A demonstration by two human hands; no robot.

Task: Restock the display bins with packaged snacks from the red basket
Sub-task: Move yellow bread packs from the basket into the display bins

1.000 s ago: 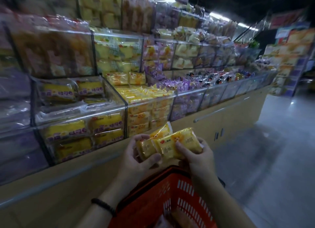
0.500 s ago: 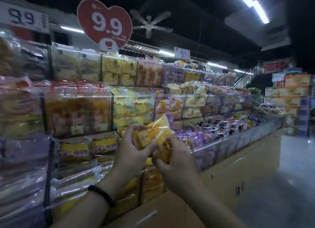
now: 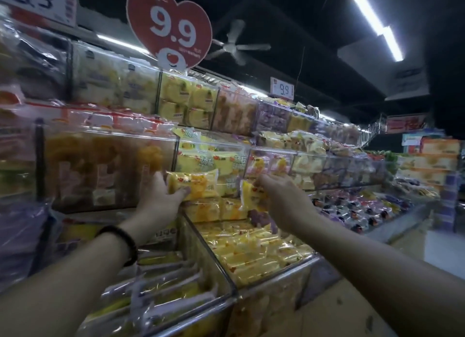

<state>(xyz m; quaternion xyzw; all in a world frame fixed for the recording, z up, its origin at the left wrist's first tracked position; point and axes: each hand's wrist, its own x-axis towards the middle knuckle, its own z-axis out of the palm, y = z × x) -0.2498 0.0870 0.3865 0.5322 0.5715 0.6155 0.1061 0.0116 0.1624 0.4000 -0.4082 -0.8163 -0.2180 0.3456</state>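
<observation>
Both arms reach up to the tiered clear display bins. My left hand (image 3: 161, 200) grips a yellow snack packet (image 3: 198, 184) lying flat, held against the front of the middle-tier bin (image 3: 214, 145) that holds similar yellow packets. My right hand (image 3: 279, 198) pinches a second yellow packet (image 3: 247, 194) upright, just right of the first, above the lower bin (image 3: 274, 273) full of yellow packets. The red basket is out of view.
More clear bins of yellow, orange and purple packets run left and right along the shelving. A red heart-shaped 9.9 price sign (image 3: 171, 27) stands on top. Low bins of dark packets (image 3: 364, 210) stretch along the right, with the aisle floor (image 3: 440, 256) beyond.
The hands rose from the red basket with the packets held together. They have since parted, each carrying one packet forward to the middle-tier bin. The view tilted upward.
</observation>
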